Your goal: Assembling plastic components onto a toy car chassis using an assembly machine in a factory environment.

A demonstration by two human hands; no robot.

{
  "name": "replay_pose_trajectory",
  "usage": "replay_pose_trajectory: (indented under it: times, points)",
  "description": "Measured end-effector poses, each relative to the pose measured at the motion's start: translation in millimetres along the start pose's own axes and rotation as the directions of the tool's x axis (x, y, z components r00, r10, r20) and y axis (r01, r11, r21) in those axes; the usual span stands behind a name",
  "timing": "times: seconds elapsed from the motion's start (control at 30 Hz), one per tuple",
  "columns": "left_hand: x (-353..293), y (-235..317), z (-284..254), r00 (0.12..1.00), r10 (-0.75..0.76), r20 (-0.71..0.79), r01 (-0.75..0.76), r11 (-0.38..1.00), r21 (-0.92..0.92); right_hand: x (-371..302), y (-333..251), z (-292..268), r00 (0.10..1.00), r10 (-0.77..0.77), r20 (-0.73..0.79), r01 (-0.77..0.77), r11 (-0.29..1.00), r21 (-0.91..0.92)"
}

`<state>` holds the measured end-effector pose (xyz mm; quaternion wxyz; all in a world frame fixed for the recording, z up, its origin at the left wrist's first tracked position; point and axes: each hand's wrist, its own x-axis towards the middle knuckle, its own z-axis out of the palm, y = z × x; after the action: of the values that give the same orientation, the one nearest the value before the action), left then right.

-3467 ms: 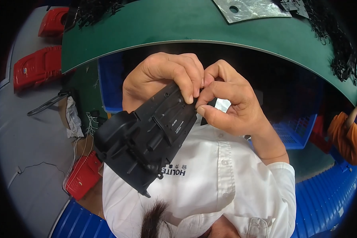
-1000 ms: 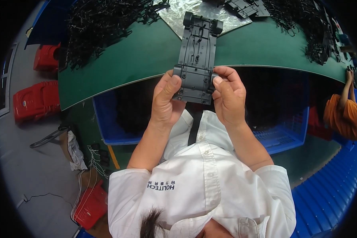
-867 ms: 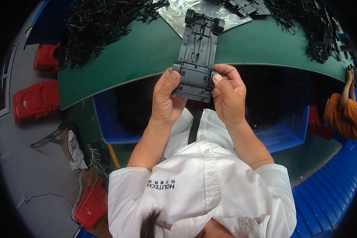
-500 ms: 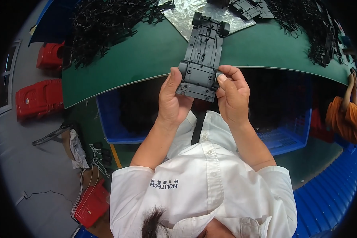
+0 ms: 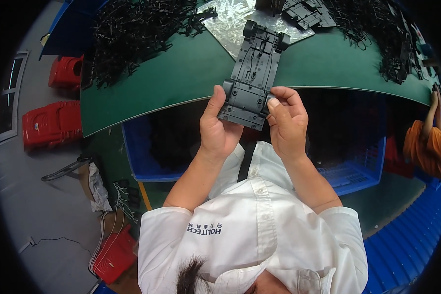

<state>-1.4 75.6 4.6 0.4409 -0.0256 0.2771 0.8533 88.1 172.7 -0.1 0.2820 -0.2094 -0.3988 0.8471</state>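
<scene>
Between my two hands I hold a black plastic toy car chassis (image 5: 254, 73), tilted with its far end over the green table. Wheels show at both ends, and screw holes and ribs run along its flat face. My left hand (image 5: 218, 122) grips the near left corner, thumb up along the side and fingers hidden beneath. My right hand (image 5: 288, 120) pinches the near right wheel between thumb and forefinger, its other fingers curled.
On the green table (image 5: 181, 83) lie a heap of black plastic parts (image 5: 127, 36) at left, another (image 5: 357, 22) at right, and a silvery sheet (image 5: 225, 29). Blue crates (image 5: 157, 169) stand underneath. Red stools (image 5: 51, 125) are at left; a person in orange (image 5: 421, 147) sits at right.
The chassis has shifted slightly down and to the right in view, tilting a little more. Both hands keep the same hold on it.
</scene>
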Motion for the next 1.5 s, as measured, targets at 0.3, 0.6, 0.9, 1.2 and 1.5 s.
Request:
replay_pose_trajectory:
  times: [0.3,0.6,0.9,1.2,1.5]
  points:
    - [3,-1,6,1.000,-0.006,0.004,0.007,0.999,-0.034,-2,3,-2,0.999,-0.040,-0.009,0.040,0.999,-0.006]
    - [15,-3,17,1.000,0.000,0.030,0.000,1.000,0.005,0,-2,1,0.993,-0.072,-0.096,0.072,0.997,-0.002]
    - [25,1,30,0.995,-0.039,-0.087,0.045,0.996,0.073,6,-10,1,0.985,-0.082,-0.153,0.078,0.996,-0.033]
    - [41,8,51,0.991,-0.118,-0.055,0.125,0.982,0.144,16,-21,3,0.972,-0.129,-0.197,0.127,0.992,-0.023]
    - [77,25,63,0.968,-0.250,-0.038,0.253,0.953,0.169,41,-23,10,0.953,-0.177,-0.245,0.168,0.984,-0.059]
